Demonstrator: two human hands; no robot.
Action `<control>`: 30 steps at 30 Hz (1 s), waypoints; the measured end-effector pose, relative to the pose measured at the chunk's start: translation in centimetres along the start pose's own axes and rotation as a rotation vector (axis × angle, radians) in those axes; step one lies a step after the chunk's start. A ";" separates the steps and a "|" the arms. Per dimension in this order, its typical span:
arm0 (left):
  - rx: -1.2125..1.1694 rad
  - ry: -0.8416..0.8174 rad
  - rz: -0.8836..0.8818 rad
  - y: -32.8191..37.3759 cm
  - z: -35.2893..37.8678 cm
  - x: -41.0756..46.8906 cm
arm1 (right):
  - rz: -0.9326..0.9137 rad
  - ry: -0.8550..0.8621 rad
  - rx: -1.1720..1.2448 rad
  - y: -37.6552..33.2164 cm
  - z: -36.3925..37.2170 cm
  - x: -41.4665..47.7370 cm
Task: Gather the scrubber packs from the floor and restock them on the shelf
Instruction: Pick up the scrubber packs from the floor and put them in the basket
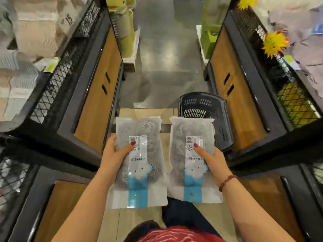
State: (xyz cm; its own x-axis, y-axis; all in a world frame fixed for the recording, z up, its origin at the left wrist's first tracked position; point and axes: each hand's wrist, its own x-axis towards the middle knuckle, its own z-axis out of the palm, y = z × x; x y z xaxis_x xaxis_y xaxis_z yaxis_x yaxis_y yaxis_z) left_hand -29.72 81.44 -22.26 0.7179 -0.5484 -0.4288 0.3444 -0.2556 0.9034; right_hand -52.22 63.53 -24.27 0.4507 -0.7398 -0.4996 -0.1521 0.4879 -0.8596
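Note:
Two clear scrubber packs with grey steel scrubbers and a blue-and-white label are held side by side above the aisle floor. My left hand [114,152] grips the left scrubber pack [139,172] from its left edge, thumb on the label. My right hand [210,158] grips the right scrubber pack [192,172] from its right edge, thumb on the label. Both packs face up with the blue end toward me.
A dark plastic shopping basket [204,109] stands on the floor just beyond the right pack. Black-framed shelf units with wooden panels line the left [94,95] and right [239,95] of the narrow aisle. Grey floor [166,58] runs ahead; green and yellow goods stand at the far end.

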 end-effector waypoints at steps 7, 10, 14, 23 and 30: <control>0.054 -0.068 0.009 5.7 3.8 11.2 | 0.013 0.046 0.023 -6.1 1.9 9.8; 0.090 -0.105 0.012 7.9 4.8 16.8 | 0.018 0.084 0.059 -7.6 3.2 13.7; 0.125 -0.193 0.007 10.4 5.9 25.2 | 0.004 0.190 0.108 -9.3 5.6 18.9; 0.313 -0.510 -0.025 17.1 11.0 40.9 | -0.003 0.506 0.264 -12.5 9.5 26.4; 0.431 -0.690 -0.097 17.9 20.7 46.3 | 0.041 0.725 0.408 -12.6 6.8 29.1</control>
State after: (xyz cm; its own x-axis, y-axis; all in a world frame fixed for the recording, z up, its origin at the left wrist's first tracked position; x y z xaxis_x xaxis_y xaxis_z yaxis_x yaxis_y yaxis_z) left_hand -2.88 34.99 -25.81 0.1143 -0.8388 -0.5324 0.0225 -0.5336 0.8455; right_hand -31.15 38.98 -27.22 -0.2482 -0.7645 -0.5950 0.2378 0.5473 -0.8024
